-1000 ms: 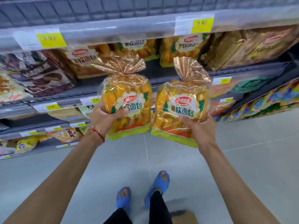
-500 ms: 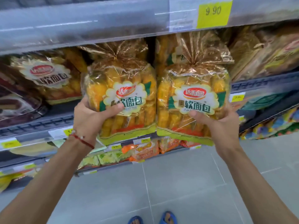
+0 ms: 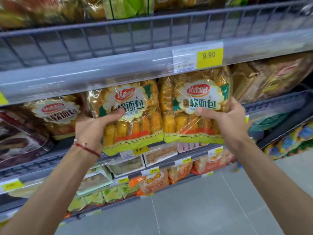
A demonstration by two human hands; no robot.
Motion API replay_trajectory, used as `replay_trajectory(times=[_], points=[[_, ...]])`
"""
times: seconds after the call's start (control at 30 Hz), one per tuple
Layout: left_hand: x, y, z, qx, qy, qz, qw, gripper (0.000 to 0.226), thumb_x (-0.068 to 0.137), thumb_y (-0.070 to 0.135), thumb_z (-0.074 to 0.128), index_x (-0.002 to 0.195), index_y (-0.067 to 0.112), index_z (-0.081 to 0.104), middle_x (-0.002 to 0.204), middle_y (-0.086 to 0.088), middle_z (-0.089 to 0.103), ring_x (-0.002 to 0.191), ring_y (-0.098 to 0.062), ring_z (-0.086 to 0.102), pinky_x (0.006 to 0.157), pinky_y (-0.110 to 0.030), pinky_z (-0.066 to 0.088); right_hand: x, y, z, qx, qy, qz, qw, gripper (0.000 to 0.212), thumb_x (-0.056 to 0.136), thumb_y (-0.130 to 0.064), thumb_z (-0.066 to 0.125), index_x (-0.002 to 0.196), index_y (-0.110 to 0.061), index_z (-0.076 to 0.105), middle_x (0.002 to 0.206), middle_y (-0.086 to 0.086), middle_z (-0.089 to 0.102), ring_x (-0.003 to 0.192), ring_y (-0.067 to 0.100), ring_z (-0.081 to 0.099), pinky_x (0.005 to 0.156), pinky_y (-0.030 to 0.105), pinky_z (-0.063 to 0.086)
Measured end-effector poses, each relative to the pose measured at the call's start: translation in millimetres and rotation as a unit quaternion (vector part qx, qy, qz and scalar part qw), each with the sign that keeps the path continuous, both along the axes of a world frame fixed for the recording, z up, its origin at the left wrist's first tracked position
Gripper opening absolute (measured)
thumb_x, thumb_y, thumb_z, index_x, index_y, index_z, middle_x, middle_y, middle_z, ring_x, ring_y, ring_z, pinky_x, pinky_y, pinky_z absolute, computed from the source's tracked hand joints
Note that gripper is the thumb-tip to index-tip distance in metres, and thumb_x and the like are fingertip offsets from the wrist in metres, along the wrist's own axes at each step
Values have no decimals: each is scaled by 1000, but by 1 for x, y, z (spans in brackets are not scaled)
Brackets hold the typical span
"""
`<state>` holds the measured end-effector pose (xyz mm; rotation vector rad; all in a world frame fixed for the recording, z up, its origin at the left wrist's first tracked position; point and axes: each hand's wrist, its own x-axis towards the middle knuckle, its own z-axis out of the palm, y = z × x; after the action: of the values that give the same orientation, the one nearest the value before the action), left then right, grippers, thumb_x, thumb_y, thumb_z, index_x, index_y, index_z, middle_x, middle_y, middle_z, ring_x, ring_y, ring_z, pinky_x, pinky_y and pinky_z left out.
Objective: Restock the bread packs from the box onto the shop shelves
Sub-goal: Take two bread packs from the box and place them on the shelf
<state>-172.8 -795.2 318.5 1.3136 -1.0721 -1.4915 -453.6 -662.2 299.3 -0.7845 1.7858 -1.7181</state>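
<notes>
I hold two clear packs of yellow bread sticks with green hems side by side at the mouth of a grey shelf [image 3: 50,160]. My left hand [image 3: 92,128], with a red string on its wrist, grips the left bread pack [image 3: 133,126] by its left edge. My right hand [image 3: 228,119] grips the right bread pack [image 3: 186,121] by its right edge. The tops of both packs are hidden behind the price rail [image 3: 101,73] of the shelf above. A matching bread pack [image 3: 57,116] lies on the same shelf to the left. The box is out of view.
A yellow 9.90 price tag [image 3: 209,55] sits on the rail above the packs. Brown bread bags [image 3: 274,77] fill the shelf to the right and dark packs [image 3: 20,139] the left. Lower shelves hold boxed cakes [image 3: 125,167] and orange snack bags [image 3: 152,182]. Grey tiled floor [image 3: 203,209] lies below.
Both hands have raised the two packs and pushed them forward, so their twisted tops now sit under the upper rail. The view has tilted up and my feet have left the picture.
</notes>
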Motion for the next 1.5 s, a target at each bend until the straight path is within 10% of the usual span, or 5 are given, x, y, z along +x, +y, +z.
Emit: replay_trajectory(times=[0.33, 0.53, 0.63, 0.8, 1.5], points=[[-8, -33, -3, -111, -11, -21, 994, 49, 46, 30, 94, 87, 16, 71, 87, -7, 77, 58, -18, 69, 41, -17, 45, -27, -15, 15, -16, 5, -8, 1000, 57, 63, -9, 93, 113, -17, 67, 99, -4, 80, 92, 15, 77, 71, 25, 59], [-17, -52, -29, -117, -62, -22, 991, 46, 61, 22, 92, 101, 10, 72, 101, -10, 74, 94, -26, 72, 82, -44, 59, -28, -47, 6, -10, 29, -5, 1000, 64, 72, -10, 92, 126, -18, 59, 102, -12, 75, 89, -6, 71, 72, 6, 51], [-17, -45, -41, -115, -57, -14, 992, 55, 75, 8, 81, 126, 4, 61, 109, -4, 70, 97, -13, 68, 93, -29, 56, -23, -50, -13, -4, 42, 3, 999, 62, 80, -8, 87, 130, -19, 52, 104, -15, 69, 78, -20, 65, 68, 0, 46], [-22, -24, -64, -133, -76, 61, 986, 100, 58, 36, 90, 140, 18, 35, 134, -2, 56, 122, -18, 56, 112, -34, 37, -15, -57, -24, -7, 78, -48, 996, 76, 77, -26, 91, 140, -19, 50, 131, 2, 63, 111, 2, 66, 97, 20, 54], [-32, -2, -75, -126, -185, 113, 968, 72, 78, 15, 79, 138, 11, 39, 135, -9, 50, 121, -22, 54, 107, -33, 40, -25, -41, -27, 119, 90, 15, 989, 66, 85, -32, 84, 139, -18, 49, 119, -10, 65, 114, 12, 60, 95, 23, 42]])
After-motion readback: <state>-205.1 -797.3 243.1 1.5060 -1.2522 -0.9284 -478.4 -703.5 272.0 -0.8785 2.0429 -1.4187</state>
